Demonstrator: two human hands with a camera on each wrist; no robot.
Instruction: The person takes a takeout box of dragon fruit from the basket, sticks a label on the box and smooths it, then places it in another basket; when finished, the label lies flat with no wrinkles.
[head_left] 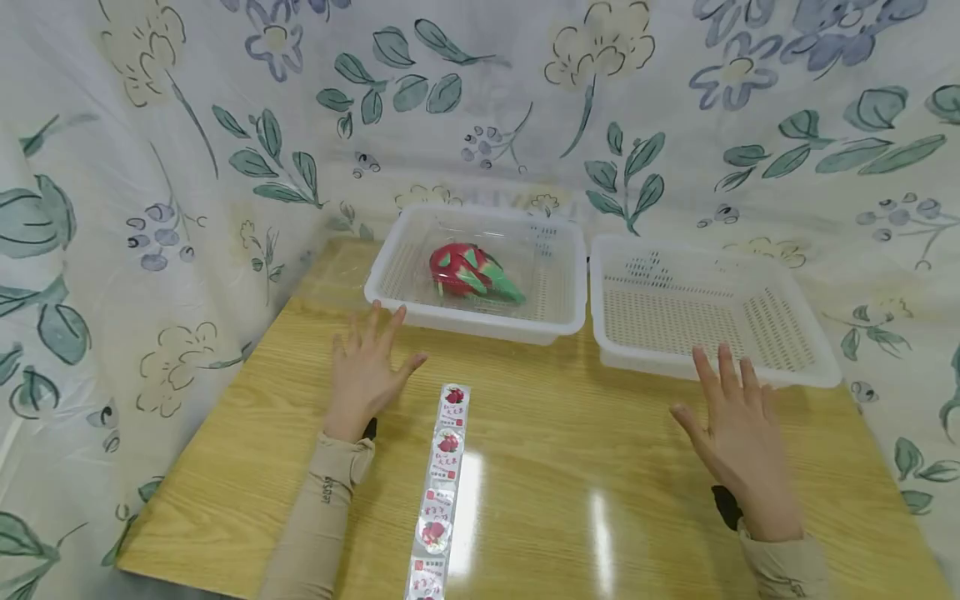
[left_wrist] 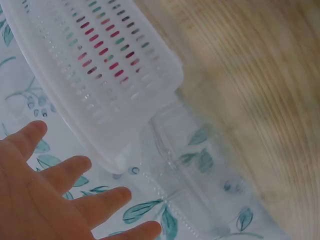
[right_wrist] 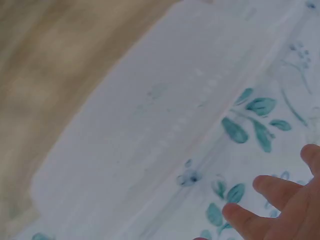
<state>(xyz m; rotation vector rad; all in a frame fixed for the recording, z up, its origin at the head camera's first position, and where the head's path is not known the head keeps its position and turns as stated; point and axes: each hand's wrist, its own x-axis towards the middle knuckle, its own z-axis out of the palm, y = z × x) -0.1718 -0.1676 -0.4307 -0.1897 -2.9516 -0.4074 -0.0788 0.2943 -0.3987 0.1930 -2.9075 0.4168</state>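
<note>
1. A person's bare left hand [head_left: 367, 367] reaches forward over the pale yellow wood-grain desk [head_left: 555, 433], palm down. Its grip is wide, the fingers spread apart, with nothing held. In the head view the fingertips come up to the front rim of the left basket; whether they touch it I cannot tell.
2. The bare right hand [head_left: 738, 433] is likewise spread, its grip loose and holding nothing. Its fingertips overlap the front edge of the right basket in the head view; contact cannot be told.
3. The left basket, a white rectangular plastic one with slotted walls [head_left: 480, 321], stands at the back of the desk. Inside it is a clear plastic box [head_left: 521, 250], and within that box lies a red dragon fruit with green scale tips [head_left: 468, 271].
4. Just beside it stands the right basket, white perforated plastic as well [head_left: 652, 358].
5. A narrow silvery strip of labels printed with red fruit [head_left: 442, 492] lies between the hands, nearer the left.
6. A transparent plastic container [head_left: 337, 267] sits at the back left corner, beside the left basket.
7. White fabric with blue, green and cream floral prints [head_left: 480, 125] hangs behind.
</note>
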